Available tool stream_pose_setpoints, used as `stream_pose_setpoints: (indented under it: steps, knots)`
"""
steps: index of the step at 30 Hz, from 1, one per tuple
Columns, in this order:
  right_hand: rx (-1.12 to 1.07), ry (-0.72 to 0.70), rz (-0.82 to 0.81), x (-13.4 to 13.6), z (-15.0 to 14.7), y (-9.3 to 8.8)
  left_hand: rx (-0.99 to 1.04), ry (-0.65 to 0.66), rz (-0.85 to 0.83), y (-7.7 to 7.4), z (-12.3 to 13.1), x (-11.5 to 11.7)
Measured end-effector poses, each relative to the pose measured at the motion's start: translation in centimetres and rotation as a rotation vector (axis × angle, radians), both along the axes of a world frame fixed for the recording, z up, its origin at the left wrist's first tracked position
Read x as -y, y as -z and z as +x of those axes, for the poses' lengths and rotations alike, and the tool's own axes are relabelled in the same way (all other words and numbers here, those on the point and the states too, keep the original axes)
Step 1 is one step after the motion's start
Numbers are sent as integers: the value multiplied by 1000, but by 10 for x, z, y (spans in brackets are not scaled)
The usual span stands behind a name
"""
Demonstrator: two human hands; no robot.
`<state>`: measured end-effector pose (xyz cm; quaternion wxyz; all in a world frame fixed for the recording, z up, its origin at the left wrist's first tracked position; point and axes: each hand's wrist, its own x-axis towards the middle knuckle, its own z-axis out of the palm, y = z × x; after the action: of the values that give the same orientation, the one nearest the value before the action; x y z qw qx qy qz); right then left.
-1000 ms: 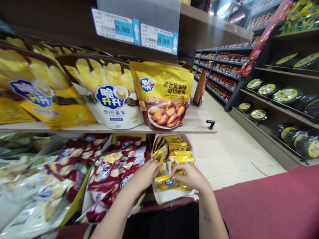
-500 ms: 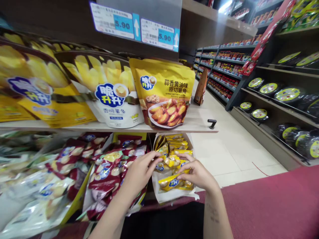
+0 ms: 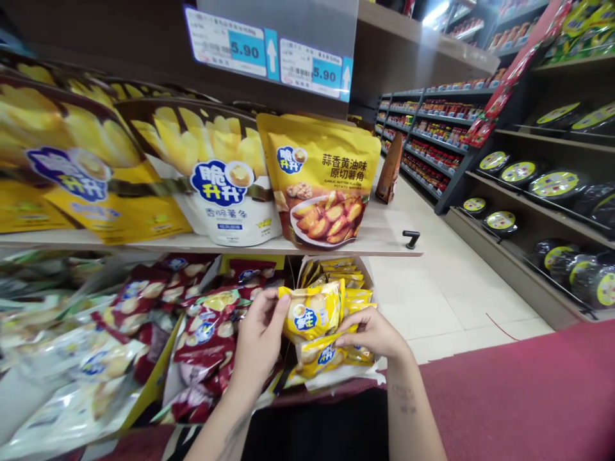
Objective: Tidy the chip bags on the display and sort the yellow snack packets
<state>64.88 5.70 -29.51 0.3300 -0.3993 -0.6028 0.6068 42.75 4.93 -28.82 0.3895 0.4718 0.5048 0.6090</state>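
A small yellow snack packet (image 3: 312,314) is pinched at its left edge by my left hand (image 3: 264,326), its printed face toward me. Just below it lies a second yellow packet (image 3: 323,356), tilted, with the fingers of my right hand (image 3: 372,334) closed on its upper right part. Both packets are over the front of a white box (image 3: 368,272), where more yellow packets (image 3: 341,272) stand in a row at the back. The fingertips of my left hand behind the packet are partly hidden.
Large snack pouches (image 3: 327,186) stand on the wooden shelf (image 3: 384,237) above. Dark red packets (image 3: 206,333) and white packets (image 3: 91,365) fill boxes to the left. A black hook (image 3: 410,239) sticks out at the shelf's right end. Racks (image 3: 504,137) line the right side.
My left hand has taken hold of a yellow packet and raised it. My right hand has closed on the front packet, which has shifted slightly left. The view has moved a little.
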Motion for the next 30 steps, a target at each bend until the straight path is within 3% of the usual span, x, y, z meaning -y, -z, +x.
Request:
stream_pose_setpoints:
  steps: [5, 7, 13, 16, 22, 27, 30]
  knots:
    - [-14, 44, 44, -2, 2, -6, -164, 305, -75, 5, -6, 9]
    - [-12, 13, 86, -3, 3, -7, -185, 352, -80, 10, -8, 12]
    - [38, -10, 150, -1, -2, -8, -267, 258, -42, 23, -10, 11]
    - [37, 7, 199, -1, -6, -9, -261, 215, -53, 18, -12, 11]
    - [76, 20, 235, -3, -2, -9, -231, 261, -34, 9, -17, 12]
    - [136, -39, 284, 0, 9, -17, -252, 296, -116, 20, -31, 7]
    - [250, 23, 413, 7, 10, -29, -418, 225, -102, 29, -40, 3]
